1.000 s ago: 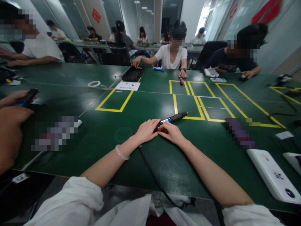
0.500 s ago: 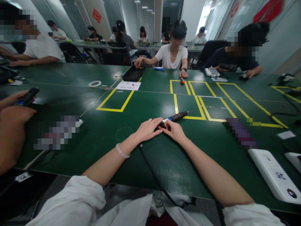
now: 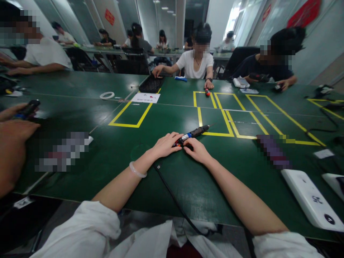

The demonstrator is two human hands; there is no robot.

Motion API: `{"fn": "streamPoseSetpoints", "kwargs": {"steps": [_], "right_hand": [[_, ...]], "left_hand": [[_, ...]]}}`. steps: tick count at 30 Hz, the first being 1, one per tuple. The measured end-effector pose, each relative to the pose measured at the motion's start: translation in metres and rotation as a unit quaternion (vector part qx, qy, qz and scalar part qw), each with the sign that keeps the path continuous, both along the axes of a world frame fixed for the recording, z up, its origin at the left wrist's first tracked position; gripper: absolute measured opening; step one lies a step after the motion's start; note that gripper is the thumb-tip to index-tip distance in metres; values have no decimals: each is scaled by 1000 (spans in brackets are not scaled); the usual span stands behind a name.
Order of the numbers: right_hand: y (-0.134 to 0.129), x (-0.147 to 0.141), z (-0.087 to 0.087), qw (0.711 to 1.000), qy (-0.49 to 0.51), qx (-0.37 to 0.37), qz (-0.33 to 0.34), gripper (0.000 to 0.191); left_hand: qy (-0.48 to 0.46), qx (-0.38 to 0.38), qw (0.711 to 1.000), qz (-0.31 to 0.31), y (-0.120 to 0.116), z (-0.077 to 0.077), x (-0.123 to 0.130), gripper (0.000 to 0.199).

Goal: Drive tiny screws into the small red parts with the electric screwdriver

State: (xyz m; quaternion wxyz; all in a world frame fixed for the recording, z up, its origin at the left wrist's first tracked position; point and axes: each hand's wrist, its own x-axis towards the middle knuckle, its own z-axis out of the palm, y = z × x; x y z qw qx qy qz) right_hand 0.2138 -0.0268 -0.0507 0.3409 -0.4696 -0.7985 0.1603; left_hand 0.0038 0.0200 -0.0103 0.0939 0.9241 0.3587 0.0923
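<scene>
White cloth sleeves (image 3: 88, 215) bunched at my elbows, creased and soft; both bare forearms slant inward over the table edge and meet ahead of me. A black rubbery cable (image 3: 174, 199) curves from near my lap up toward my left wrist; cannot see what it joins. To my right, a white power bank (image 3: 311, 199), smooth, a rounded slab. Pale, glossy bangle (image 3: 137, 170) on the left wrist. Left hand (image 3: 167, 144) lies palm down, fingers close together and reaching right, over the rear of an electric screwdriver (image 3: 197, 132); cannot tell whether they clasp it. Right hand (image 3: 197, 149) comes in from the other side, fingers curled and thumb near them, beside the barrel; cannot tell what the tips pinch. Between the hands, a small red-orange and black piece (image 3: 178, 144), mostly covered. Screwdriver lies low over the green, satiny tabletop (image 3: 199, 186): slim cylinder, silvery barrel, blue band, dark ribbed nose. Long axis diagonal, thin bit pointing away and to my right, reaching past the near corner of a yellow tape outline (image 3: 220, 134). Farther off, a white printed sheet (image 3: 146, 97), then a black plastic tray (image 3: 152, 84) under a co-worker's hand (image 3: 157, 71).
</scene>
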Motion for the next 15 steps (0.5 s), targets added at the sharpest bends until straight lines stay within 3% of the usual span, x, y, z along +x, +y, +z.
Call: {"fn": "streamPoseSetpoints", "kwargs": {"steps": [7,15], "right_hand": [[0,1,2,1000,-9,-11,14,7],[2,3,-2,1000,-12,-14,19,7]], "left_hand": [[34,13,994,106,22,3,-39,62],[46,8,954,296,75,-4,-130,65]]}}
